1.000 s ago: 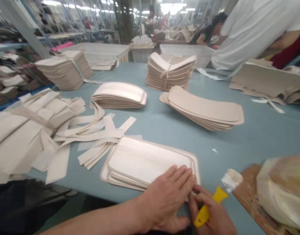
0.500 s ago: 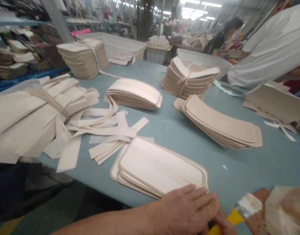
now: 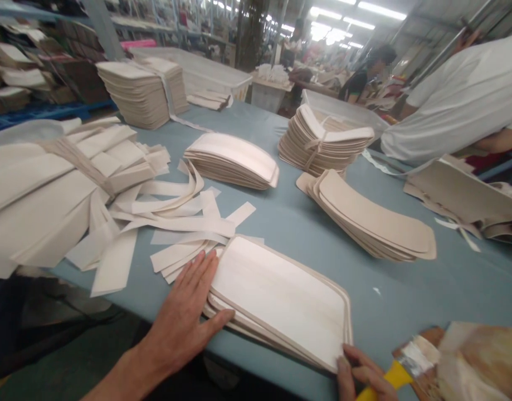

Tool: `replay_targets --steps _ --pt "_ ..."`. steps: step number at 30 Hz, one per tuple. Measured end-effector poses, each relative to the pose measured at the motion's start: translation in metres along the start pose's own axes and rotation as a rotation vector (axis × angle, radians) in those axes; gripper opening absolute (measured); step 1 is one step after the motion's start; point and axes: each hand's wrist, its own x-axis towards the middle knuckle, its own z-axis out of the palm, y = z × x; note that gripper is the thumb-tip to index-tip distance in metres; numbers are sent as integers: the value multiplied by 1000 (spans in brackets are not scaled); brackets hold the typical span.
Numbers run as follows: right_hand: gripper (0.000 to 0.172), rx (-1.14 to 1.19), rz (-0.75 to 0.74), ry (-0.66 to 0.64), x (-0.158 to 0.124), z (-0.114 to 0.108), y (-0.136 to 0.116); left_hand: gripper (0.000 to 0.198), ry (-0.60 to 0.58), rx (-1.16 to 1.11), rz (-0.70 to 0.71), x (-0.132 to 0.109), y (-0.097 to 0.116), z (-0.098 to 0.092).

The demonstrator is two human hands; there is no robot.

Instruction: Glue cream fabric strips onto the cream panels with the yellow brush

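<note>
A low stack of cream rounded-rectangle pieces (image 3: 281, 298) lies at the near edge of the blue-grey table (image 3: 427, 289). My left hand (image 3: 184, 314) lies flat with fingers stretched out, pressed against the stack's left end. My right hand (image 3: 364, 376) is at the stack's near right corner, thumb touching the corner, fingers wrapped round a yellow-handled brush (image 3: 400, 370) whose pale bristles point right.
Loose cream strips (image 3: 184, 223) and a bundled heap (image 3: 50, 189) lie left. Further stacks (image 3: 234, 159) (image 3: 372, 220) (image 3: 322, 145) (image 3: 142, 92) stand behind. A glue-stained board (image 3: 477, 359) sits at the near right. A person in white (image 3: 460, 106) leans over the table's far right.
My left hand has slid from the stack's near right corner to its left end and spread flat. My right hand, with the brush, now touches the right corner. The view has tilted upward.
</note>
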Motion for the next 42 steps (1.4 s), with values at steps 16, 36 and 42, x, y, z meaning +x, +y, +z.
replay_targets --steps 16,36,42 --pt "54 13 -50 18 0 0 -2 73 3 158 79 2 -2 8" --pt "60 -38 294 179 -1 8 -40 68 -16 231 150 13 -25 -12" --pt "55 -50 294 188 -5 10 -43 70 -31 257 165 20 -28 -11"
